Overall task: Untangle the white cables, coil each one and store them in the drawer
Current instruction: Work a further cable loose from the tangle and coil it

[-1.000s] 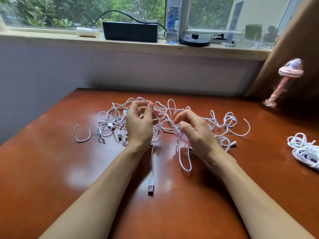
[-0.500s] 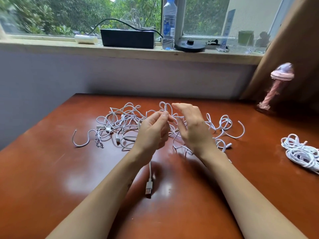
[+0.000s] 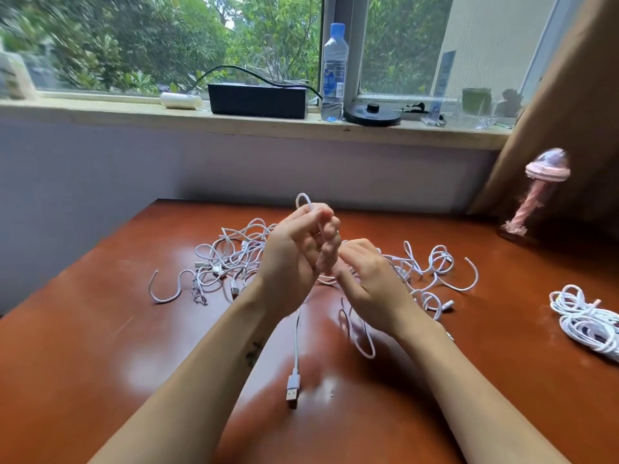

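head view: wood table (image 3: 100, 363) fills the frame, w/ the tangle (image 3: 234, 259) of white cables spread just behind & to both sides of the hands, most of it knotted. a coiled bundle (image 3: 586, 323) lies well off to the right of the grip, so one cable looks done already. left hand (image 3: 294, 252) is clenched round a single cable (image 3: 296, 339), raised above the pile. right hand (image 3: 371, 283) sits just below & beside it, fingers curled toward the same strand, but can't tell if it's actually pinching anything. change vs a sec ago: both hands were down in the pile, now the left has come up w/ the strand, a small loop (image 3: 302, 199) poking out above its fingers. below the grip the cable hangs past the wrist to its usb plug (image 3: 292, 390), lying on the table on the near side, approx where it was. imo one cable is being drawn free from its plug end, the rest of its length prob. running into the tangle. coiling not started; drawer not in view.
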`<state>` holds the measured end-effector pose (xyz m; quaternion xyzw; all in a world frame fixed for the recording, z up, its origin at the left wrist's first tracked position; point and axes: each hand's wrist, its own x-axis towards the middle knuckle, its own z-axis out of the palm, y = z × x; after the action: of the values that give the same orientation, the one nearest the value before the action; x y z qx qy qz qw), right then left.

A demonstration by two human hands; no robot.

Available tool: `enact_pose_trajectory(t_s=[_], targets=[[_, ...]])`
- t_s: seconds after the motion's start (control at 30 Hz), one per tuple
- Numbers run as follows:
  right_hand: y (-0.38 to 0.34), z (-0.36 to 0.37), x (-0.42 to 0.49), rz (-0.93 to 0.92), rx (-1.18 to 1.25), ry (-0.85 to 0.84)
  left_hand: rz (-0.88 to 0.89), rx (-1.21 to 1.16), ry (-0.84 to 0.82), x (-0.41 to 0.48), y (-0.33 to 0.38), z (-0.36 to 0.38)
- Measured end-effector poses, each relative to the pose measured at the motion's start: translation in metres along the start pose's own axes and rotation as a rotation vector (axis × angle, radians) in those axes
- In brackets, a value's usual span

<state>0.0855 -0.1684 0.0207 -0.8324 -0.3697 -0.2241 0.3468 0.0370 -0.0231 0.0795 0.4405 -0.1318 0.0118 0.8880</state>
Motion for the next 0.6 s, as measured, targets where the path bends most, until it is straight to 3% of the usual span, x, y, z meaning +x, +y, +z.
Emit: enact_pose_trajectory(t_s=[0.47,0.6], targets=[[-0.010,-0.006,0.001,0.130,0.252,0.125,0.284,0.127,0.153,0.035,0.015,0.008],[-0.012,0.000,0.004,0.039,0.200,0.108,0.347,0.372,0.178,0.030,0.010,-0.005]])
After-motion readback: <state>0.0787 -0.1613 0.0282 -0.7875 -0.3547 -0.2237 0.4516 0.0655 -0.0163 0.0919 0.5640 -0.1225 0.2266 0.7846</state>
